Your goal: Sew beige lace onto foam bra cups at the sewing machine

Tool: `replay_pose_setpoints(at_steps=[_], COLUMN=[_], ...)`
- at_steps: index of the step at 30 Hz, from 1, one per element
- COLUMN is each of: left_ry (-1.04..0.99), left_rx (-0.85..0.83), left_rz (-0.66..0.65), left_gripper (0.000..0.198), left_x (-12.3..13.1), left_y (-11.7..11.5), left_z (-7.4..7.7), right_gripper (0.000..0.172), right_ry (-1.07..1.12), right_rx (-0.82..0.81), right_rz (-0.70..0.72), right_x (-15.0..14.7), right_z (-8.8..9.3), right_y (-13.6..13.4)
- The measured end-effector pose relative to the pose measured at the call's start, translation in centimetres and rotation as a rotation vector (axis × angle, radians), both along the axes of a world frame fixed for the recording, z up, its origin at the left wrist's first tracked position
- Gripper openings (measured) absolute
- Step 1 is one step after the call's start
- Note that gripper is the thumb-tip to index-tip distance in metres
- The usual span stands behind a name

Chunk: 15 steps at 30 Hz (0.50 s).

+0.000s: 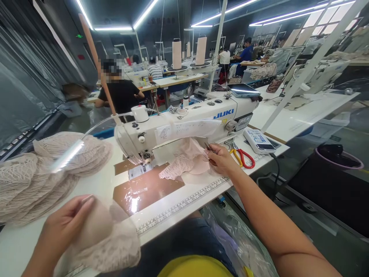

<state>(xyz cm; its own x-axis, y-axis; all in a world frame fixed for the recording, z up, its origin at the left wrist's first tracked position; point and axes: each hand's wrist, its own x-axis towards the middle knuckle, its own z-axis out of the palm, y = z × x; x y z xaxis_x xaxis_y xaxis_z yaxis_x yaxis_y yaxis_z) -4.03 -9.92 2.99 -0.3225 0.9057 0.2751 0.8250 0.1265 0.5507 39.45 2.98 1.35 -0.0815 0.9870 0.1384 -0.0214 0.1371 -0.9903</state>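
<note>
My left hand (pixel 65 223) pinches a beige bra cup piece with lace edging (pixel 108 246) over the front left of the table. The piece hangs from thumb and fingers, its lace slightly blurred. At the right of the sewing machine (pixel 190 115), my right hand (pixel 221 158) is closed round small thread snips (pixel 208 147), their dark tips pointing up and left. Just left of that hand, a pale pink lace piece (pixel 184 163) lies on the table beneath the machine arm. The needle area (pixel 147 157) has no fabric under it.
Stacked lace pieces (pixel 57 157) lie at the left. Scissors with red and yellow handles (pixel 246 158) and a white control box (pixel 259 141) sit right of my right hand. A printed ruler (pixel 184 198) follows the table's front edge. Several people work at machines beyond.
</note>
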Motion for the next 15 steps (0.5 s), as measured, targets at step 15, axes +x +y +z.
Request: replay_pose_setpoints(at_steps=[15], left_ry=[0.291], left_rx=[-0.081], left_rz=[-0.315], left_gripper=[0.043], left_x=[3.1], left_y=[1.4], left_z=[-0.8], right_gripper=[0.048], right_ry=[-0.140], right_rx=[0.076], right_rz=[0.031], right_x=[-1.4], right_z=[0.3], right_y=[0.1])
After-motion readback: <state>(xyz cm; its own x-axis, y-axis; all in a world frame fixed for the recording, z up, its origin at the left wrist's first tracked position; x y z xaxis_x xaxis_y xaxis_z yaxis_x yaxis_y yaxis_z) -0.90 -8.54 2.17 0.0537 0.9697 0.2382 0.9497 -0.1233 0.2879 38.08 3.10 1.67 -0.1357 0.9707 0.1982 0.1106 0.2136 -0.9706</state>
